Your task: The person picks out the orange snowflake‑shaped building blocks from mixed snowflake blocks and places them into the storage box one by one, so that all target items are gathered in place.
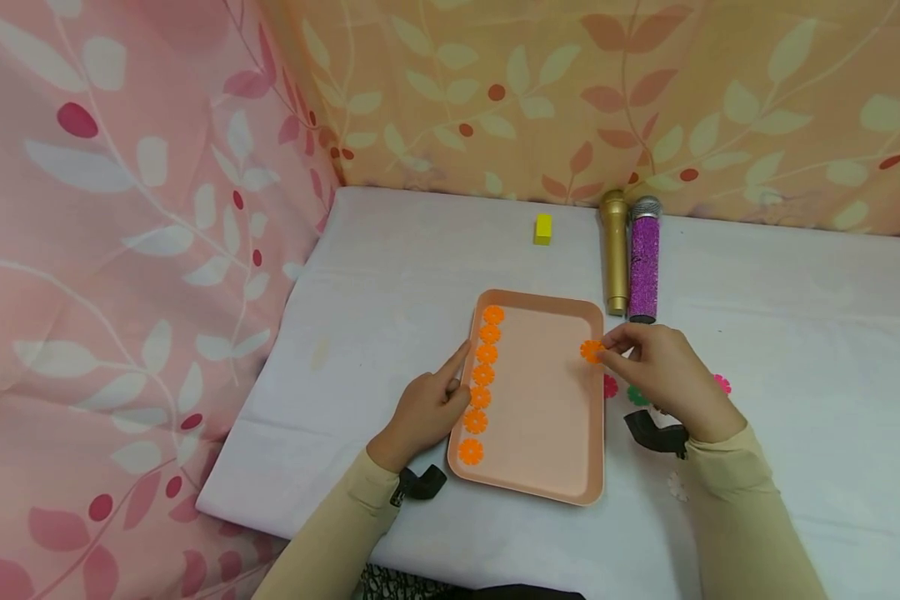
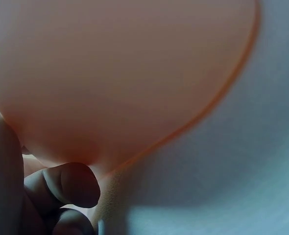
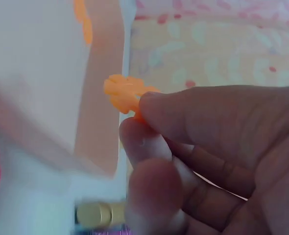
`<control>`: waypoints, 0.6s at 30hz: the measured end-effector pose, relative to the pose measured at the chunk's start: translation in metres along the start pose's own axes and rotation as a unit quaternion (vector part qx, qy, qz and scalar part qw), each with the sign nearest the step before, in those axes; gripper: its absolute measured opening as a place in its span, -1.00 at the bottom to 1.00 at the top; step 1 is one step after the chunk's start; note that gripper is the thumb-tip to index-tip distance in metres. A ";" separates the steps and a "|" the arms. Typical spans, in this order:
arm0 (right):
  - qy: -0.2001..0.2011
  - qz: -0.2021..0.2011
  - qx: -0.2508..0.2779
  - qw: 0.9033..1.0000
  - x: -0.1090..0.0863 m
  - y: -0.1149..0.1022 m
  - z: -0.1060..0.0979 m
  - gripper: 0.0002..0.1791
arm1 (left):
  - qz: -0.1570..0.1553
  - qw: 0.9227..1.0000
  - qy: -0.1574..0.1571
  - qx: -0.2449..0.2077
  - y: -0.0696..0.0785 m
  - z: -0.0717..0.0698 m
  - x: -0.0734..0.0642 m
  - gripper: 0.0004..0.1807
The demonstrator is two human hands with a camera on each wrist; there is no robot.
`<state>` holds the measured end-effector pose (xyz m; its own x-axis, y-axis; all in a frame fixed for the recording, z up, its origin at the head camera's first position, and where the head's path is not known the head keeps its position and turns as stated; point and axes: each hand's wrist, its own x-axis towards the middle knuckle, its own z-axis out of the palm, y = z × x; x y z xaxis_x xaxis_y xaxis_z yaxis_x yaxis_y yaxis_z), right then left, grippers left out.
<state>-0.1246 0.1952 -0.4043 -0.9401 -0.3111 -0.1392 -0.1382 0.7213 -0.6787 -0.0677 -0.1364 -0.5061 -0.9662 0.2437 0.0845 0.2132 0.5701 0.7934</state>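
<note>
A shallow peach tray (image 1: 543, 400) lies on the white-covered table, with several orange flower-shaped pieces (image 1: 483, 375) lined up in a column along its left side. My left hand (image 1: 423, 412) holds the tray's left edge, index finger extended along the rim and thumb over it. In the left wrist view, curled fingers (image 2: 76, 186) sit against the tray wall (image 2: 134, 98). Over the tray's right rim, my right hand (image 1: 663, 367) pinches another orange flower piece (image 3: 125, 93) between thumb and fingertips.
Right of the tray lie pink (image 1: 610, 386), green (image 1: 637, 396) and pale (image 1: 677, 486) flower pieces, partly hidden by the right arm. A gold microphone (image 1: 614, 258) and a purple glittery microphone (image 1: 644, 267) lie behind them. A yellow block (image 1: 543, 229) stands near the back curtain.
</note>
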 end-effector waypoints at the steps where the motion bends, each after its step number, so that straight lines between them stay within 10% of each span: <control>1: 0.005 -0.007 0.001 1.000 0.003 -0.003 0.002 -0.82 | -0.001 1.000 0.000 0.002 0.000 0.000 0.000 -0.28; 18: 0.022 -0.041 -0.003 0.999 0.065 -0.025 0.045 -0.81 | -0.002 1.000 -0.008 0.000 0.003 -0.003 0.000 -0.28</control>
<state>-0.1686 0.1289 -0.4289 -0.9382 -0.3422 -0.0518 -0.2168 0.6979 -0.6826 -0.0678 -0.1372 -0.5021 -0.9646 0.2541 0.0712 0.2090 0.5707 0.7941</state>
